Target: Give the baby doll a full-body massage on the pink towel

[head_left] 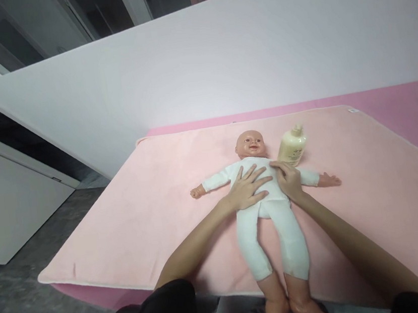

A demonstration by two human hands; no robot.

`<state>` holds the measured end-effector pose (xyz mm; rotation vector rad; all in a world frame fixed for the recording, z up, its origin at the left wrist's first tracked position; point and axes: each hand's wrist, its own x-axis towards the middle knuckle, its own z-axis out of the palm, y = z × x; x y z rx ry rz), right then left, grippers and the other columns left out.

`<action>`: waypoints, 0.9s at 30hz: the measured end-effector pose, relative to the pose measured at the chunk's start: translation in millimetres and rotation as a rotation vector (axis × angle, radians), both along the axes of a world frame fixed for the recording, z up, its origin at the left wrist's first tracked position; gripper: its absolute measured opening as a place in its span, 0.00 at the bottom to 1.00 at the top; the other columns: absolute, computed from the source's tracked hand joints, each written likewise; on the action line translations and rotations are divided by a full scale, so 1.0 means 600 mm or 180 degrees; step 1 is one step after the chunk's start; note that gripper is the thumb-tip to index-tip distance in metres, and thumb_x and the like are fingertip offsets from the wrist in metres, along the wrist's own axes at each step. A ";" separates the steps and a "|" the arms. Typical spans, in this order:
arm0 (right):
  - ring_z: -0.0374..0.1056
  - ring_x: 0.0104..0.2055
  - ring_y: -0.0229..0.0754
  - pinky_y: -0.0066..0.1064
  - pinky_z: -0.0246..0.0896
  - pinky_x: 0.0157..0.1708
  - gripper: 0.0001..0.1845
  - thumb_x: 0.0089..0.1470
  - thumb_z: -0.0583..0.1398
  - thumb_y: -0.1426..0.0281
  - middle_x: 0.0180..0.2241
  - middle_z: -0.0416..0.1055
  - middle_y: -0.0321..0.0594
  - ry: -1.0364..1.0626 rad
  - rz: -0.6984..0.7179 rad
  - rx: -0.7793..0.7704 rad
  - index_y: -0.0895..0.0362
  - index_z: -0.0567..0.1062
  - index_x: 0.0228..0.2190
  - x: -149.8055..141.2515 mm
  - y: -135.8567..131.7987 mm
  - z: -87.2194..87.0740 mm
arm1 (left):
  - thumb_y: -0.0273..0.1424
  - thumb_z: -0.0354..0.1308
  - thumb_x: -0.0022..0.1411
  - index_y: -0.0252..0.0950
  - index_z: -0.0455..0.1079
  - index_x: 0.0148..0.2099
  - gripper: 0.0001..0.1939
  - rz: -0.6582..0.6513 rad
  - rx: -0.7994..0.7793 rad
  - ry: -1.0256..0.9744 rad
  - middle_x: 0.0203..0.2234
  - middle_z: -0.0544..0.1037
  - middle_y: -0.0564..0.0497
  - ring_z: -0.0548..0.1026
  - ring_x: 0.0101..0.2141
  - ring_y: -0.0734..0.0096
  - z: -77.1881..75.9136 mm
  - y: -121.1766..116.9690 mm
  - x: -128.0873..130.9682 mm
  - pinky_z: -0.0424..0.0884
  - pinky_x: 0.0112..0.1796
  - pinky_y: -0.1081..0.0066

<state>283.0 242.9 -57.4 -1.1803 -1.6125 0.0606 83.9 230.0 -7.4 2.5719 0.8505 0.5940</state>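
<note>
A baby doll (272, 240) in a white cloth suit lies on its back, arms spread, on a pink blanket (132, 211). My left hand (249, 188) rests flat on its chest and belly, fingers spread. At the other side of the chest, my right hand (289, 179) touches the doll near its armpit. Its fingers are bent and pressed together; what they hold, if anything, is hidden. Just beyond that hand stands a pale yellow pump bottle (292, 147), beside the doll's head and slightly tilted in view.
The blanket covers a pink padded surface (416, 105) that meets a white wall (258, 59) at the back. Over the near edge hang the doll's feet (276, 305). Grey floor (28, 295) and a white door panel (9, 201) lie to the left.
</note>
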 end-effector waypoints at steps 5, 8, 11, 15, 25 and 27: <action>0.67 0.25 0.38 0.30 0.64 0.28 0.16 0.46 0.49 0.81 0.21 0.71 0.36 -0.0235 0.1048 0.0387 0.55 0.71 0.19 -0.031 -0.026 0.030 | 0.37 0.40 0.69 0.44 0.60 0.62 0.23 0.0642 -0.0073 -0.0348 0.64 0.59 0.48 0.51 0.65 0.63 -0.026 0.014 -0.001 0.41 0.64 0.51; 0.68 0.29 0.39 0.31 0.65 0.32 0.15 0.47 0.49 0.81 0.25 0.72 0.38 -0.0669 0.1584 0.0136 0.55 0.72 0.22 -0.059 -0.039 0.045 | 0.36 0.39 0.69 0.40 0.57 0.63 0.23 0.0912 -0.0032 -0.0494 0.62 0.61 0.46 0.53 0.64 0.66 -0.038 0.019 0.000 0.42 0.64 0.53; 0.68 0.37 0.42 0.36 0.65 0.40 0.13 0.51 0.49 0.78 0.32 0.72 0.42 -0.0980 0.1534 -0.0143 0.55 0.73 0.29 -0.070 -0.041 0.051 | 0.35 0.38 0.69 0.39 0.54 0.65 0.24 0.1159 -0.0041 -0.0453 0.63 0.59 0.45 0.53 0.64 0.65 -0.045 0.023 0.001 0.43 0.63 0.52; 0.65 0.50 0.47 0.46 0.56 0.56 0.11 0.57 0.51 0.71 0.45 0.70 0.47 -0.1227 0.1070 -0.0364 0.56 0.72 0.38 -0.069 -0.030 0.042 | 0.36 0.40 0.68 0.35 0.51 0.66 0.27 0.1501 -0.0149 -0.0274 0.65 0.56 0.42 0.51 0.65 0.57 -0.052 0.039 -0.004 0.43 0.62 0.48; 0.46 0.66 0.50 0.51 0.35 0.65 0.39 0.60 0.45 0.50 0.63 0.51 0.51 -0.1576 -0.0243 -0.1646 0.66 0.53 0.62 -0.034 -0.014 0.014 | 0.52 0.37 0.65 0.28 0.58 0.62 0.37 0.2092 0.0255 0.0718 0.58 0.66 0.39 0.62 0.60 0.51 -0.048 0.056 -0.029 0.43 0.63 0.52; 0.46 0.66 0.50 0.49 0.32 0.65 0.41 0.60 0.44 0.50 0.63 0.52 0.54 -0.1607 -0.0442 -0.1867 0.69 0.53 0.62 -0.020 -0.023 0.013 | 0.52 0.35 0.65 0.27 0.59 0.62 0.38 0.2137 0.0333 0.0862 0.59 0.66 0.39 0.62 0.60 0.52 -0.049 0.051 -0.037 0.44 0.63 0.53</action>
